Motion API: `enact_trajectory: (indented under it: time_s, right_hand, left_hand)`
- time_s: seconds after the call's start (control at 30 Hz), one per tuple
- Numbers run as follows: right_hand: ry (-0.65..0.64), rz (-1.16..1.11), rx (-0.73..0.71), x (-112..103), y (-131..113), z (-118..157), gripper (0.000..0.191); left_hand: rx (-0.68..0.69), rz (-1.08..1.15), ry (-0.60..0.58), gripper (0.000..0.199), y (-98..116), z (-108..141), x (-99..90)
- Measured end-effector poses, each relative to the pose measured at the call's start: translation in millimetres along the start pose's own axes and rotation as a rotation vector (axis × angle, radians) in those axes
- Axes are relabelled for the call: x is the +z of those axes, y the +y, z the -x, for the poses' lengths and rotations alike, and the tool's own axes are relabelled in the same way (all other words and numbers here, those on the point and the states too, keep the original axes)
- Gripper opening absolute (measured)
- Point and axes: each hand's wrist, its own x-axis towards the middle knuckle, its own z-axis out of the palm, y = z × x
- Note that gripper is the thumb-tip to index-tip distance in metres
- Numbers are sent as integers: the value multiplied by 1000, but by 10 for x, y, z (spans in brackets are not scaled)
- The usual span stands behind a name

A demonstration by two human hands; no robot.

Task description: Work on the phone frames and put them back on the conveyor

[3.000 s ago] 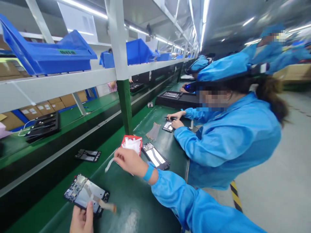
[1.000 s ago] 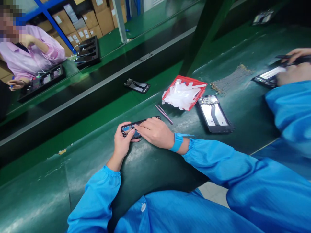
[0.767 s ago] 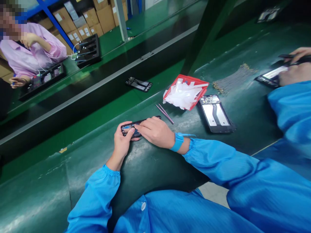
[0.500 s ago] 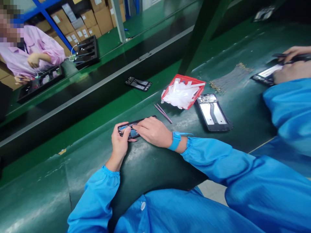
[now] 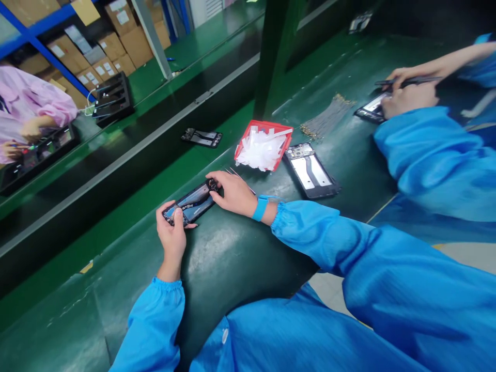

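An opened phone body (image 5: 197, 201), its inside and dark ribbon cable facing up, is held tilted just over the green bench. My left hand (image 5: 172, 232) grips its left end, thumb on top and fingers wrapped around the edge. At the other end, my right hand (image 5: 230, 194) has its thumb and fingers around the phone's right corner. Tweezers (image 5: 250, 189) lie on the bench, partly hidden behind my right hand. A red tray (image 5: 279, 163) heaped with white strips (image 5: 259, 147) stands beyond that hand.
A second opened phone (image 5: 312, 170) lies right of the tray, and another (image 5: 201, 137) lies on the lower strip behind. Thin cables (image 5: 327, 118) are bundled farther back. At right, a co-worker's hands (image 5: 411, 98) work on a phone. A person in pink (image 5: 34, 103) sits across.
My right hand has slid from the phone's middle to its right end, uncovering the ribbon cable. The view has shifted, so the bench items appear farther left.
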Motion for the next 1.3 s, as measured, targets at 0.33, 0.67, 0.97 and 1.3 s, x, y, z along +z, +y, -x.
enact_trajectory:
  time_s: [0.33, 0.67, 0.97, 1.3]
  right_hand:
    - [21, -101, 62, 42, -92, 25, 56]
    - [51, -99, 145, 113, -390, 178, 78]
    - [66, -117, 99, 172, -291, 163, 56]
    - [-57, 97, -160, 7, -179, 152, 37]
  left_hand:
    - [125, -129, -19, 44, 63, 241, 110]
    - [143, -237, -5, 37, 22, 399, 204]
    - [101, -182, 109, 37, 33, 199, 143]
    - [-101, -91, 12, 38, 15, 48, 14]
